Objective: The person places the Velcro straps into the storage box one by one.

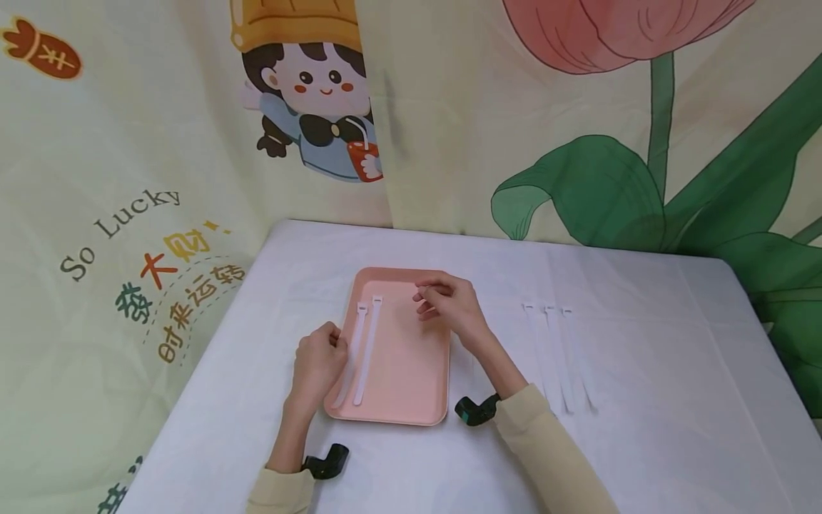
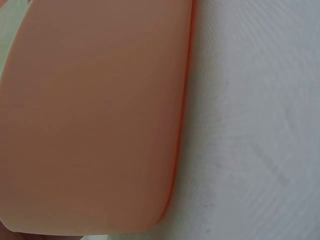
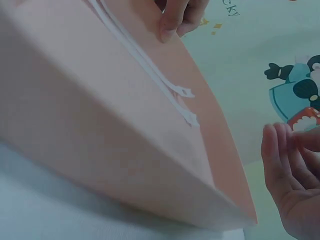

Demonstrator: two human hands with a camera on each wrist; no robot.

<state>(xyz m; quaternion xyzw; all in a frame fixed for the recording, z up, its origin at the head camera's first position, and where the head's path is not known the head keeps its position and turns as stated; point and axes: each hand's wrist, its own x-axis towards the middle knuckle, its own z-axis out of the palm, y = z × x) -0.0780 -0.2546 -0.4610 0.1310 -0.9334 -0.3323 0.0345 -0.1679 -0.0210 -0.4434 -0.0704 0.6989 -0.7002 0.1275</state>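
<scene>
— On the white cloth-covered table (image 1: pixel 411 471), what are we looking at?

— We are seeing a smooth, matte pink tray (image 1: pixel 411 385), rectangular with rounded corners and a low rim. Two flat white straps (image 1: pixel 362 350) are lying lengthwise on its left half, each ending in a small square tab at the far end.

— What are the hands doing?

— We are watching the left hand (image 1: pixel 317 364) resting at the tray's left edge, its fingers curling in at the nearer strap; from the right wrist view the fingertips (image 3: pixel 172 22) are pressing down on the tray beside the straps. The right hand (image 1: pixel 446 303) is hovering over the tray's far right part, fingers (image 3: pixel 280 150) bent loosely and close together; whether anything is pinched between them we cannot tell.

— Anything else nearby?

— Three more white straps (image 1: pixel 559 357) are lying side by side on the cloth, well apart to the right. Printed fabric (image 1: pixel 148 178) with a cartoon figure is hanging behind.
</scene>
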